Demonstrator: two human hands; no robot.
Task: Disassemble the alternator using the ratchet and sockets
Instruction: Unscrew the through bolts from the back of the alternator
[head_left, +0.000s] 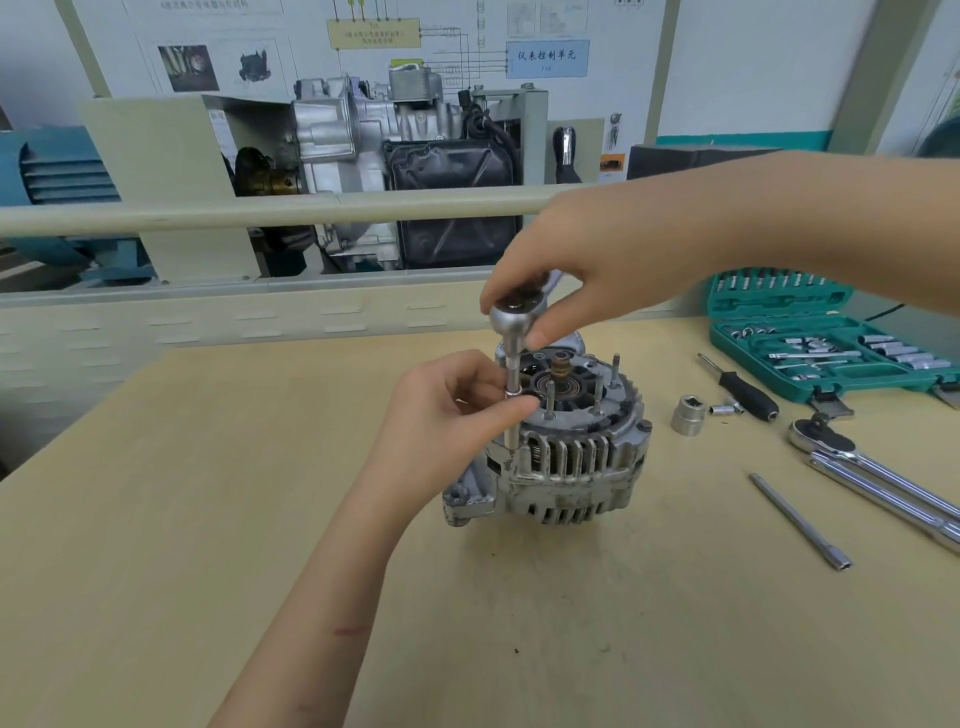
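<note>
A grey alternator (571, 467) stands on the tan table (208, 519) with its open end up, several studs poking out of the top. A small ratchet (511, 317) stands upright over its left rim on a thin extension bar (512, 379) that reaches down to the housing. My right hand (582, 270) comes in from the right and grips the ratchet head from above. My left hand (452, 405) pinches the extension bar about halfway down, thumb and fingers curled around it. The socket at the bar's tip is hidden behind my left hand.
To the right lie a large loose socket (688, 413), a small socket (722, 409), a black-handled driver (743, 389), a big ratchet (872, 478) and a long extension bar (800, 522). A green socket case (831, 338) sits open at far right. A cutaway engine display (389, 156) stands behind the table.
</note>
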